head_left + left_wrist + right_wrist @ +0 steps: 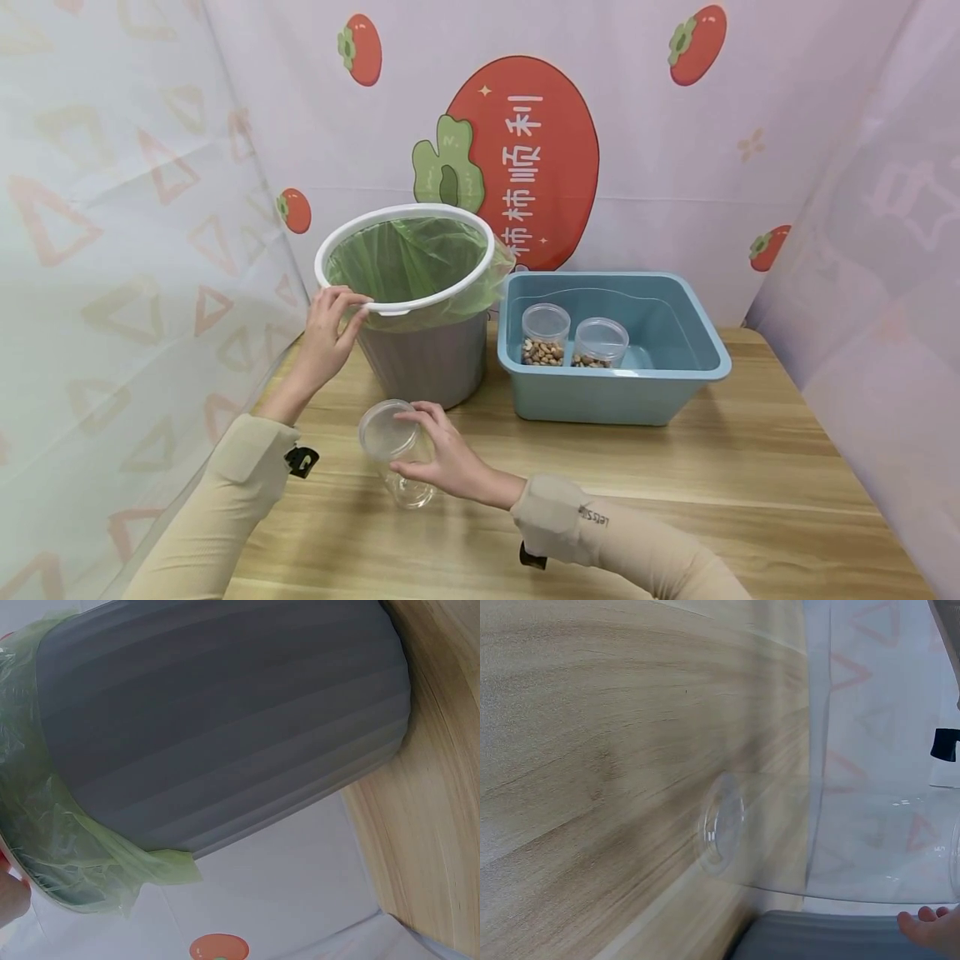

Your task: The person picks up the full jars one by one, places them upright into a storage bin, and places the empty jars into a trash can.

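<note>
A grey waste bin [420, 362] with a green liner [408, 258] and a white rim ring [360, 229] stands at the back left of the wooden table. My left hand [351, 315] pinches that rim on its near left side, fingers over the top and thumb beneath. In front of the bin my right hand [429, 450] grips an empty clear plastic jar [390, 442], tilted with its open mouth up and left. The left wrist view fills with the bin wall [225, 727] and the liner's overhang [75, 855]. The right wrist view shows the jar [817, 832] from its base.
A blue plastic tub [675, 375] sits to the right of the bin, holding two clear jars of nuts [544, 335] [599, 343]. Printed fabric screens close off the left, back and right. Bare wooden table [750, 500] lies right of my hands.
</note>
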